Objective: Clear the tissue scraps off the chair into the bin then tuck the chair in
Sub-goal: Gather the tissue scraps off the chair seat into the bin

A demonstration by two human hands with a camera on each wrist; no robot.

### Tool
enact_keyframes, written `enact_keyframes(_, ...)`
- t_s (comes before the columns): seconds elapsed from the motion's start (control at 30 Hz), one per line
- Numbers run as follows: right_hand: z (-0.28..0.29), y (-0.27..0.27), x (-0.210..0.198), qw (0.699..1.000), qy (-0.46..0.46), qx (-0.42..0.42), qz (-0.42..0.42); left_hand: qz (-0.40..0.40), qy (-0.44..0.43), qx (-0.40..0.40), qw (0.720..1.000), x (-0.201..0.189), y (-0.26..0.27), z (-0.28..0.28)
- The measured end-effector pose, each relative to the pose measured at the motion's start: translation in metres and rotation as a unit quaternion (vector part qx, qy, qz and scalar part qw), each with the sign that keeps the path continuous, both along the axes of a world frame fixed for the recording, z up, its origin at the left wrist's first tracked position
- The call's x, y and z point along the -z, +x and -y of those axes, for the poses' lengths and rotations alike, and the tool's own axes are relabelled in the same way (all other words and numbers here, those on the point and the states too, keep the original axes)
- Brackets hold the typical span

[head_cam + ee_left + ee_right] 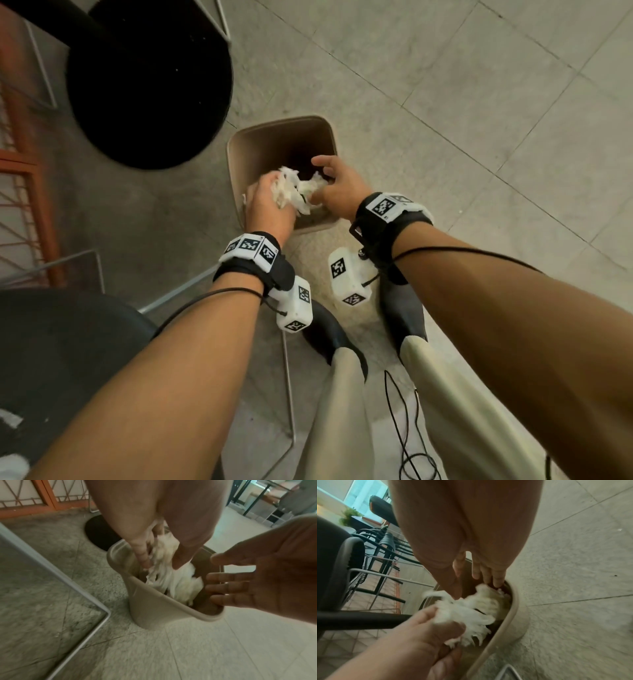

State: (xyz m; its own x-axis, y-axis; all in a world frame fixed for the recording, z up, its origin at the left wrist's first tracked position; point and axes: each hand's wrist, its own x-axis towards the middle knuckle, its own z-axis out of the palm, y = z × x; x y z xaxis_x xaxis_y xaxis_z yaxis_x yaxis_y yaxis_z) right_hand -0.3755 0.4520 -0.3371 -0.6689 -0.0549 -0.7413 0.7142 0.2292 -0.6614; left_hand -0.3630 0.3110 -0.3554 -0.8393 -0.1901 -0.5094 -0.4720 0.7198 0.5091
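Observation:
A bunch of white tissue scraps (294, 188) hangs over the mouth of the beige bin (239, 161) on the floor. My left hand (274, 192) holds the bunch between fingers and thumb; the left wrist view shows the tissue scraps (171, 580) trailing down into the bin (154, 612). My right hand (325, 178) hovers beside them over the bin, fingers straight and spread, its thumb close to the tissue. In the right wrist view the right hand's fingers (488, 573) point into the bin (511, 615). The dark chair seat (61, 342) is at lower left with small white bits (10, 416) on it.
A black round table base (147, 85) stands on the floor left of the bin. An orange metal grille (24, 178) runs along the left edge. The chair's metal legs (287, 377) pass beside my feet. Light tiled floor (479, 102) spreads to the right.

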Motion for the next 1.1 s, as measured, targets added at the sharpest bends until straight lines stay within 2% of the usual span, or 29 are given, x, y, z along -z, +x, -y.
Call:
enact_keyframes(0.1, -0.002, 0.012, -0.001, 0.999, 0.011, -0.032, -0.007, 0.059, -0.014, 0.046, 0.997, -0.001, 0.012, 0.006)
enact_keyframes(0.2, -0.008, 0.029, -0.012, 0.999, 0.002, -0.035, 0.001, 0.038, -0.02, 0.043, 0.998, -0.018, 0.022, 0.009)
enact_keyframes(0.37, -0.027, 0.069, -0.044, 0.999, 0.003, -0.021, 0.042, 0.053, 0.017, 0.028, 0.998, -0.064, 0.051, 0.011)
enact_keyframes(0.5, -0.052, 0.11, -0.065, 0.987, 0.076, -0.126, 0.063, 0.081, 0.044, 0.02, 0.996, -0.102, 0.095, 0.015)
enact_keyframes(0.67, -0.085, 0.151, -0.099, 0.935, 0.172, -0.3, 0.085, 0.092, 0.078, -0.014, 0.993, -0.149, 0.161, 0.022)
enact_keyframes(0.8, -0.105, 0.171, -0.134, 0.894, 0.199, -0.389, 0.102, 0.112, 0.098, -0.043, 0.988, -0.182, 0.218, 0.032)
enact_keyframes(0.9, -0.111, 0.176, -0.158, 0.848, 0.225, -0.466, 0.116, 0.121, 0.11, -0.08, 0.983, -0.206, 0.267, 0.042)
enact_keyframes(0.97, -0.115, 0.175, -0.179, 0.83, 0.23, -0.493, 0.125, 0.147, 0.09, -0.087, 0.981, -0.222, 0.298, 0.044)
enact_keyframes(1.03, -0.104, 0.174, -0.196, 0.791, 0.248, -0.547, 0.117, 0.187, 0.079, -0.14, 0.969, -0.239, 0.347, 0.056)
enact_keyframes(1.07, -0.116, 0.172, -0.199, 0.79, 0.259, -0.543, 0.113, 0.202, 0.082, -0.134, 0.967, -0.239, 0.354, 0.052)
enact_keyframes(1.1, -0.125, 0.172, -0.203, 0.776, 0.257, -0.565, 0.111, 0.218, 0.077, -0.139, 0.963, -0.24, 0.365, 0.051)
